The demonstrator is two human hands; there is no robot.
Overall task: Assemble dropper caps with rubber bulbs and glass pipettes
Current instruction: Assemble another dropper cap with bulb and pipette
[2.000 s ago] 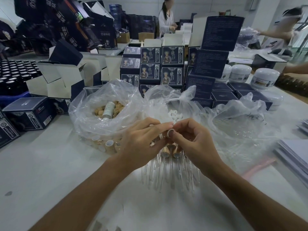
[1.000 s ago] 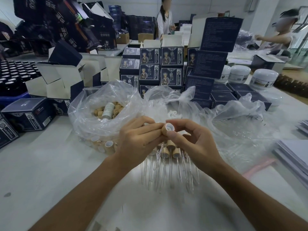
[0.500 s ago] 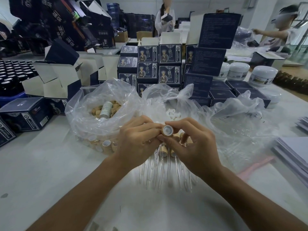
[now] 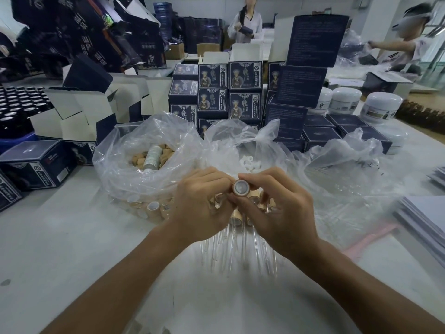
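While the dropper cap (image 4: 241, 187) sat raised between both hands above the desk (image 4: 60, 237), its white end faced the camera; the left hand (image 4: 199, 201) and right hand (image 4: 281, 208) each had a curled grip pinching it. Under them lay assembled droppers (image 4: 238, 237), with the cap bag (image 4: 147, 162) just left.
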